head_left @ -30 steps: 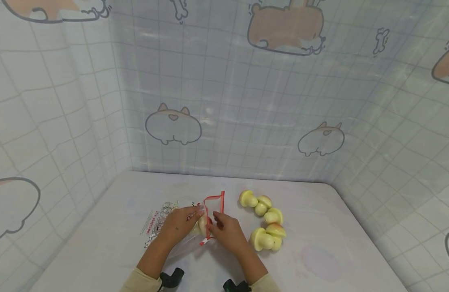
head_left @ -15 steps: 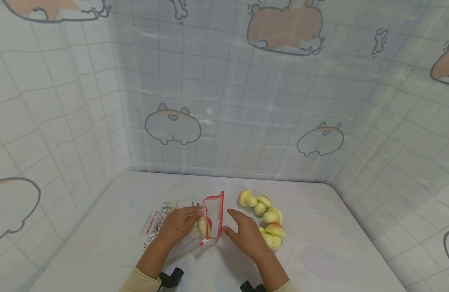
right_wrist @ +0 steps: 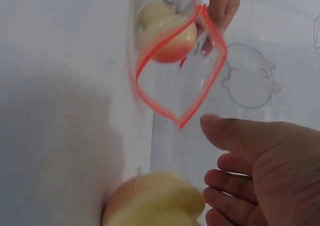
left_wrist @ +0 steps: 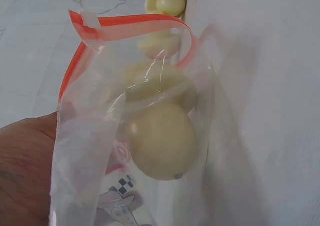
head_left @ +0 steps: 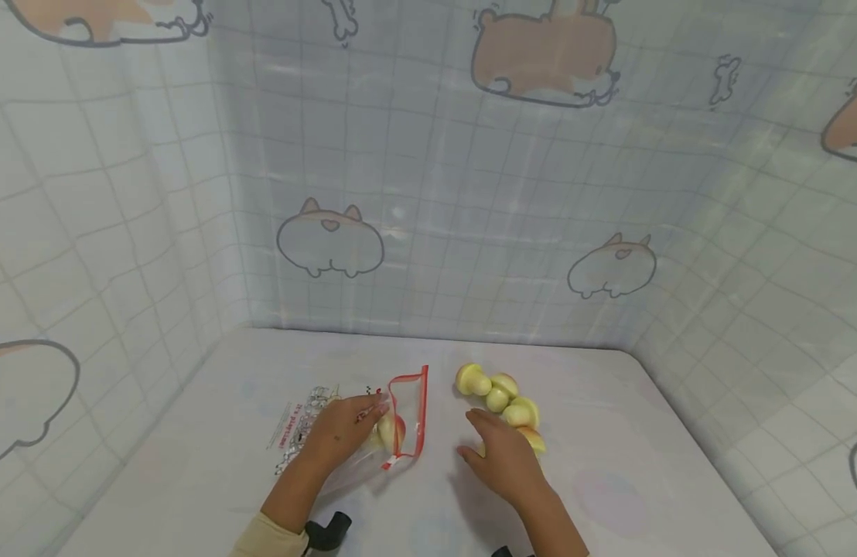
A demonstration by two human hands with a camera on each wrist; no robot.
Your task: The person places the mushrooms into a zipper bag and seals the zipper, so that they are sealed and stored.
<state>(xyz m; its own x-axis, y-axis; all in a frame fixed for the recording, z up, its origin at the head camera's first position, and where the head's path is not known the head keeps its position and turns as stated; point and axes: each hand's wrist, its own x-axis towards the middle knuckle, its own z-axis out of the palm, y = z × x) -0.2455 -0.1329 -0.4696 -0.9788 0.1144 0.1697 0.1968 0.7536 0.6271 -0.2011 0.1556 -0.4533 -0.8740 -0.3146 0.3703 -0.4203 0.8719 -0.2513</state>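
A clear zip bag (head_left: 423, 422) with a red zip edge lies left of centre in the head view, its mouth gaping to the right. My left hand (head_left: 339, 430) holds the bag near its mouth, thumb and fingers on the plastic. Inside sits a pale mushroom-shaped piece (left_wrist: 162, 142) with a reddish cap. My right hand (head_left: 507, 458), fingers spread and holding nothing, hovers by a curved row of yellow mushroom-shaped pieces (head_left: 517, 415). It partly hides the nearest ones. In the right wrist view, one such piece (right_wrist: 155, 203) shows just below the fingers (right_wrist: 232, 186).
The white table (head_left: 644, 464) is backed by a grid-patterned curtain (head_left: 470, 232) with cartoon dogs, which also closes both sides. Printed figures and red lettering (head_left: 296, 425) show on the bag's left part. A black wrist mount (head_left: 329, 531) sits on the left forearm.
My right hand has come out of the bag's mouth, leaving the mushroom-shaped piece inside, and moved right to the yellow row. The left hand and the bag have stayed put.
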